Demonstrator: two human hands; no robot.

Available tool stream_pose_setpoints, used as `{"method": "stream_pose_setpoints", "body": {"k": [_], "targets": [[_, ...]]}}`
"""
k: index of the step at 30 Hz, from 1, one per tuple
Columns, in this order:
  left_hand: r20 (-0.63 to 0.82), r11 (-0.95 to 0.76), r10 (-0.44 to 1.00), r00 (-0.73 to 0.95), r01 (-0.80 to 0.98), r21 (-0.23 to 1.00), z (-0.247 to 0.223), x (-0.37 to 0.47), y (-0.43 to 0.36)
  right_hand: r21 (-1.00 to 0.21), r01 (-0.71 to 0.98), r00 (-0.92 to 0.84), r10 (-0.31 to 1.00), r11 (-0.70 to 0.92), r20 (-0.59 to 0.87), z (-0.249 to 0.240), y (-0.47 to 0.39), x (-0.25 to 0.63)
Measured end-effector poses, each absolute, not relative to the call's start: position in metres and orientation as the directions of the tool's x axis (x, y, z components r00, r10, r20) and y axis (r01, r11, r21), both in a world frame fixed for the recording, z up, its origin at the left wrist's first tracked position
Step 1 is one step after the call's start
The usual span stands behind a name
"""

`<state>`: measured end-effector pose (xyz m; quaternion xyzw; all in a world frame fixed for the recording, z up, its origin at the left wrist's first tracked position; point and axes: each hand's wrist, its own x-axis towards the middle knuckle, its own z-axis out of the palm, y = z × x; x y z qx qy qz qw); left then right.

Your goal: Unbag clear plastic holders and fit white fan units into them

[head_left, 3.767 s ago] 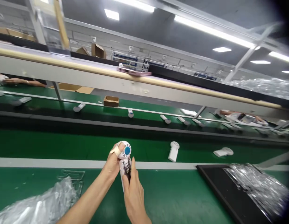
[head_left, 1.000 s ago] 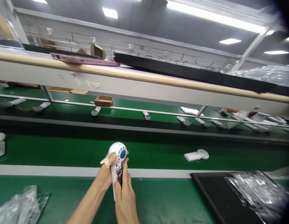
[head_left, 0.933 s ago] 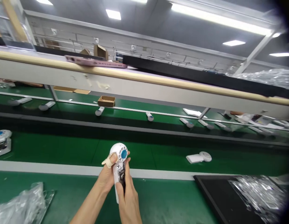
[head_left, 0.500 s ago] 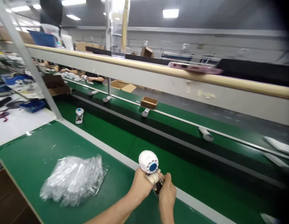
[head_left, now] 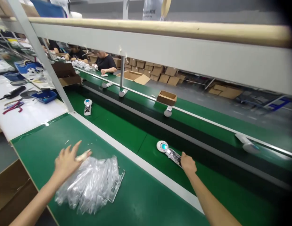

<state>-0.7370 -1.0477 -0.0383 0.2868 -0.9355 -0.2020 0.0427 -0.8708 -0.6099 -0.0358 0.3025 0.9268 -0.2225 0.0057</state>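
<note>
My right hand [head_left: 188, 164] reaches over the green conveyor belt, its fingers closed on the handle end of a white handheld fan [head_left: 173, 155]. The fan's round head glows blue at its centre, and the handle is uncovered, showing parts inside. On the near green tabletop lies a pile of clear plastic pieces [head_left: 94, 185]. Over the pile's upper left edge is my left hand [head_left: 67, 161], fingers spread, holding nothing. A pale wrap covers its thumb. Farther up the belt rests another uncovered fan [head_left: 88, 107].
A metal post [head_left: 43, 59] and long rail [head_left: 160, 40] cross ahead. Beyond the belt are more fans [head_left: 168, 111] and a small cardboard box [head_left: 167, 97]. Pliers [head_left: 13, 108] and a blue tray [head_left: 44, 96] are at left. Co-workers [head_left: 105, 64] sit at the far side.
My left hand has let go of the fan and moved left to the plastic pile. My right hand has carried the fan forward over the belt. The view has tilted down.
</note>
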Motion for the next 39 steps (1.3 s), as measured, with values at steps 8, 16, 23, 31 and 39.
{"method": "stream_pose_setpoints", "body": {"k": [8, 16, 23, 31, 39], "targets": [[-0.265, 0.797, -0.472, -0.841, -0.536, 0.28, -0.071, -0.707, -1.012, -0.52, -0.118, -0.988, -0.153, 0.846, -0.025, -0.071, -0.779, -0.751], [-0.34, 0.852, -0.224, -0.913, -0.353, 0.387, -0.068, -0.695, -0.903, -0.439, -0.124, -0.992, -0.114, 0.89, 0.049, -0.121, -0.736, -0.656], [-0.321, 0.852, 0.108, -0.941, -0.079, 0.518, -0.075, -0.64, -0.706, -0.57, 0.379, -0.893, 0.45, 0.728, -0.02, -0.103, -0.555, -0.578], [0.135, 0.803, 0.37, -0.919, 0.39, 0.45, -0.088, -0.564, -0.563, -0.615, 0.342, -0.91, 0.414, 0.711, -0.027, -0.079, -0.352, -0.519], [-0.112, 0.468, 0.88, -0.462, 0.802, 0.37, -0.086, -0.566, -0.467, -0.762, 0.275, -0.93, 0.362, 0.586, -0.057, -0.079, -0.287, -0.507]]}}
